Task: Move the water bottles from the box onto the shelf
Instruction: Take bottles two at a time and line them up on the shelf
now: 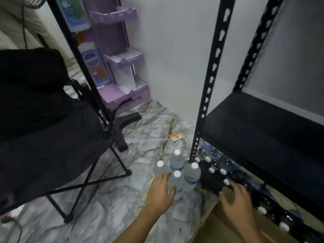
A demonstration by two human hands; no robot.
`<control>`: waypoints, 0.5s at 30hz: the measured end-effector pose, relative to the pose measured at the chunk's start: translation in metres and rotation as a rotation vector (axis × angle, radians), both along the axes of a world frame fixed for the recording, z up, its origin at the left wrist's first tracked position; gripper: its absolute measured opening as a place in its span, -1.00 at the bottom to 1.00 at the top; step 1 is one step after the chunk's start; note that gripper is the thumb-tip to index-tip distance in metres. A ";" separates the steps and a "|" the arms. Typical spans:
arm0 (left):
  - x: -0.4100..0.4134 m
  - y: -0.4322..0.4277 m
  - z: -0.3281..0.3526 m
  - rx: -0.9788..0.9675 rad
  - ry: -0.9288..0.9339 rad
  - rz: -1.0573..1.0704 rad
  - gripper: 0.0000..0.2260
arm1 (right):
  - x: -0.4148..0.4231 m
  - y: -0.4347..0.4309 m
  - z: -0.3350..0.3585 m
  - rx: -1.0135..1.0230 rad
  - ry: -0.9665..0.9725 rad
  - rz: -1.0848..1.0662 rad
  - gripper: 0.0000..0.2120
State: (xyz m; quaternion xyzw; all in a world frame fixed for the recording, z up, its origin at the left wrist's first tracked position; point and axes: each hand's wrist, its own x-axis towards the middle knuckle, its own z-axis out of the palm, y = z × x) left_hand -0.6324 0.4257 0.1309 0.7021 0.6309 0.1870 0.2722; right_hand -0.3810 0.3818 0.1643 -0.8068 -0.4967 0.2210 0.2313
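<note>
Cardboard first: the box (233,230) sits right under your wrists, against the foot of the black shelf (263,130), likely so each carry stays short. Your right hand (236,199) hovers over the box's far edge, fingers spread and loosely curled, gripping nothing that I can see, reaching toward the bottom tier of the shelf. Your left hand (162,190) is out beside the shelf's front post (206,95), fingers open, resting against the nearest of the upright bottles (177,179) without closing round it.

Count them: four upright bottles stand bunched on the marble floor (105,207) just left of that post, caps up, probably staged there as a halfway stop. On the bottom tier, the shelved bottles (220,165) lie in a row running along the shelf; I make out roughly eight white caps, though blur and shadow leave that uncertain. The tier above holds nothing.

Left of the shelf, well apart, one folding chair (43,128) and one purple display stand (121,67).
</note>
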 end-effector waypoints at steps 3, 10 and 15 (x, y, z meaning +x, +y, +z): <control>-0.033 0.008 -0.011 -0.037 -0.009 0.075 -0.55 | -0.038 0.019 -0.010 -0.100 0.083 0.111 -0.42; -0.061 0.045 -0.044 -0.128 -0.021 0.143 -0.42 | -0.088 0.061 -0.054 -0.183 0.130 0.298 -0.39; -0.056 0.075 -0.071 -0.196 -0.066 0.118 -0.31 | -0.105 0.086 -0.085 -0.224 0.111 0.292 -0.28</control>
